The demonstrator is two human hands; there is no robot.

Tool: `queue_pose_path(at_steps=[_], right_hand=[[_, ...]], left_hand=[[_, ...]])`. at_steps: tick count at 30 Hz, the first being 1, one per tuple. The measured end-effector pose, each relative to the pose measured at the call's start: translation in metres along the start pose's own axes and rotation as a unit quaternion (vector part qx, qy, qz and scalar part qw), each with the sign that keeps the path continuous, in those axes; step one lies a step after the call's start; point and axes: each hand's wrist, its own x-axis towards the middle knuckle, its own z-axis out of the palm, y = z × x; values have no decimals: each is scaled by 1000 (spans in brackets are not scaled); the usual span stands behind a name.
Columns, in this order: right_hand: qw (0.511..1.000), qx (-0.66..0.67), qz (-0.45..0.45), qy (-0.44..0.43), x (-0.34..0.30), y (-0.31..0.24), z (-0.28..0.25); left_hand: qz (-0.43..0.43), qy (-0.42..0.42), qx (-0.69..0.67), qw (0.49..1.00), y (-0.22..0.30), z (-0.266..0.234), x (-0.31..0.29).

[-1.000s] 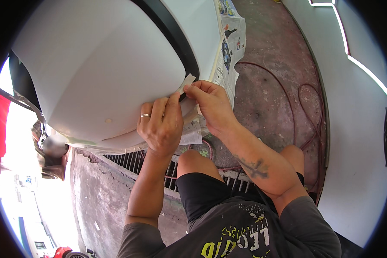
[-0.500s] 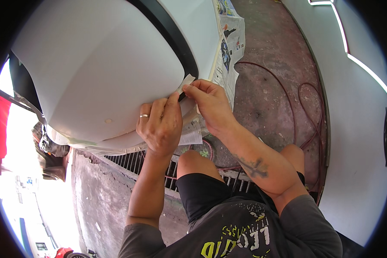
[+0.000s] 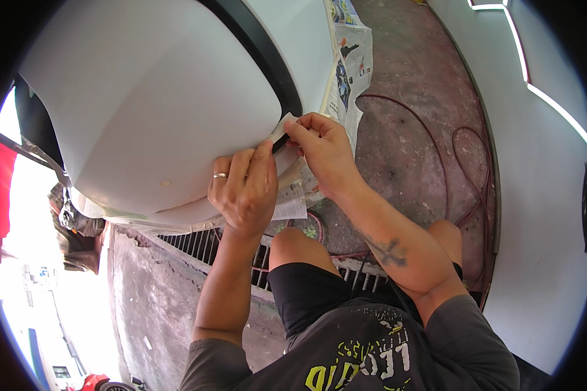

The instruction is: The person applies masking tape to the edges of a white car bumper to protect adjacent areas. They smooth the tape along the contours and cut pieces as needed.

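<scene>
A short strip of pale masking tape point(image 3: 280, 130) runs along the black trim point(image 3: 267, 58) at its bend on a light grey car body panel point(image 3: 169, 98). My right hand point(image 3: 326, 153) pinches the tape's upper end between thumb and forefinger. Beside it, my left hand point(image 3: 244, 192), with a ring on one finger, rests on the panel. Its fingers lie against the surface and the forefinger's tip presses the tape's lower end; the thumb is hidden. Printed newspaper masking point(image 3: 352, 55) edges the panel on the right, with more paper point(image 3: 290, 202) below my hands.
A dark red hose point(image 3: 437, 130) loops over the stained floor point(image 3: 411, 58) on the right. A metal drain grate point(image 3: 195, 251) crosses below the panel, near my knees. A pale wall-like surface point(image 3: 541, 215) with a bright light strip curves along the far right.
My right hand has shifted slightly up and right, its fingertips now higher on the tape. The left hand stays nearly in place on the panel.
</scene>
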Motion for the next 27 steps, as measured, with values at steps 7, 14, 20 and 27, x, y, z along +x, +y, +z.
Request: queue_pose_path(at_steps=[7,14,20,27], right_hand=[[999,44,17,0,-5,1,-2],[998,32,45,-21,-6,0,-8],[999,38,33,2,-9,1,-7],[997,-2,66,-31,-32,16,-45]], left_hand=[[3,-6,-12,1000,2,1,-1],[-10,-1,-26,1000,2,2,-3],[-6,-6,-27,1000,3,0,-1],[-1,-74,-99,992,21,-15,-29]])
